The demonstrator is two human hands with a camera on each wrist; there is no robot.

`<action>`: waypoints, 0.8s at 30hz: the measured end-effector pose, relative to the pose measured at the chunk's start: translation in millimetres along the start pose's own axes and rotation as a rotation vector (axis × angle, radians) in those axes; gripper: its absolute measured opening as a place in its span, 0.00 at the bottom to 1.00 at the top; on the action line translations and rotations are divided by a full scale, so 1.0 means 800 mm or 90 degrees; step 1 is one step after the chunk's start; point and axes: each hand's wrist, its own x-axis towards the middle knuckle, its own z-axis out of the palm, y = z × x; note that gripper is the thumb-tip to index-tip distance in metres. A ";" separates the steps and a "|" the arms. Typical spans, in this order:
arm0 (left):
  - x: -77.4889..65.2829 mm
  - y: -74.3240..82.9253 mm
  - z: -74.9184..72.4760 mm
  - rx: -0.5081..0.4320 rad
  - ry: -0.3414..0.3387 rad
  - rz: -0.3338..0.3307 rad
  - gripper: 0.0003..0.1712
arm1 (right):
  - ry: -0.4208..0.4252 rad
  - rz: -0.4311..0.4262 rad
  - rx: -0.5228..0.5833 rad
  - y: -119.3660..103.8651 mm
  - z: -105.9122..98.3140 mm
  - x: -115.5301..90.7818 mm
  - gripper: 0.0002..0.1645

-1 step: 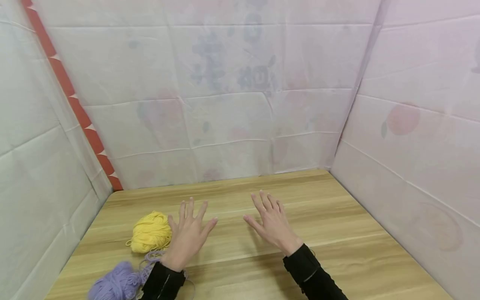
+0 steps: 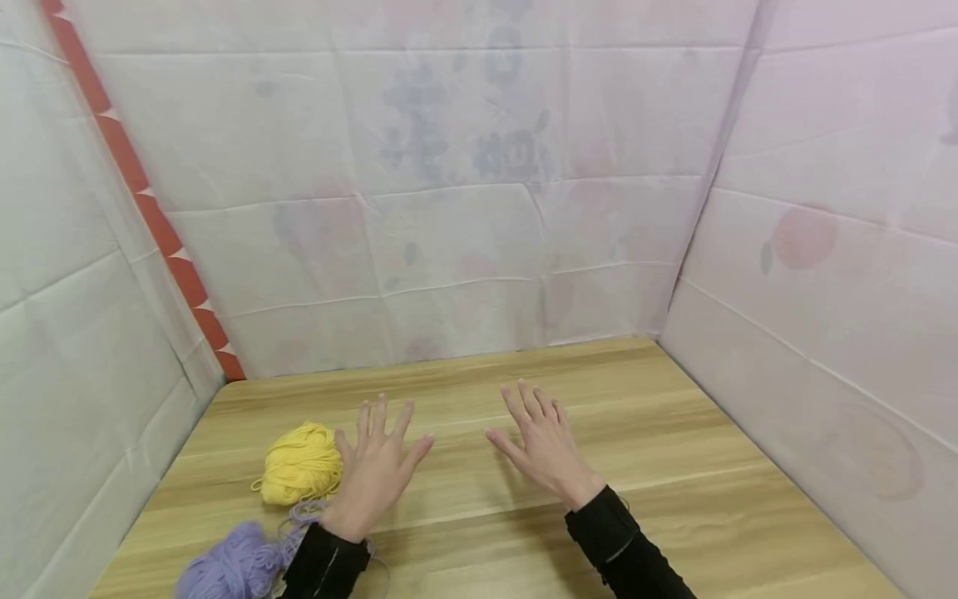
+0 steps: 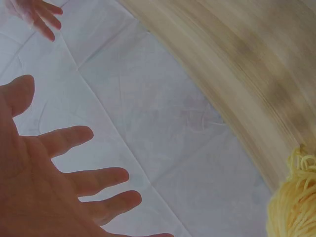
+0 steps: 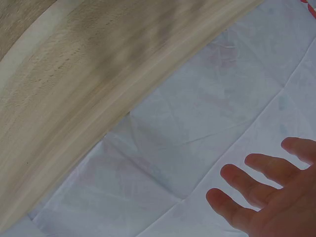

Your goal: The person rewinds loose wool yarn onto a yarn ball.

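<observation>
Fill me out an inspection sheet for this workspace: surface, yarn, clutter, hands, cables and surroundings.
Surface: wood-grain tabletop, light-coloured.
Yarn: yellow yarn ball on the left side, with purple yarn nearer the person, cut off by the head view's bottom edge; loose purple strands lie beside it.
Clutter: nothing seen beyond the loose strands.
Hands: left hand and right hand both have fingers spread and hold nothing.
Cables: nothing seen.
Surroundings: creased whitish sheeting with faint prints behind and at both sides; red strip at the back left.
</observation>
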 end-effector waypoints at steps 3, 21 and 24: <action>-0.007 0.001 -0.007 -0.007 0.006 0.002 0.36 | -0.002 -0.003 0.007 -0.005 -0.002 -0.003 0.44; -0.068 -0.069 -0.095 -0.036 0.008 -0.144 0.40 | -0.002 -0.011 0.061 -0.019 -0.031 -0.020 0.40; -0.076 -0.085 -0.098 -0.035 -0.014 -0.190 0.41 | 0.007 -0.011 0.068 -0.018 -0.034 -0.018 0.39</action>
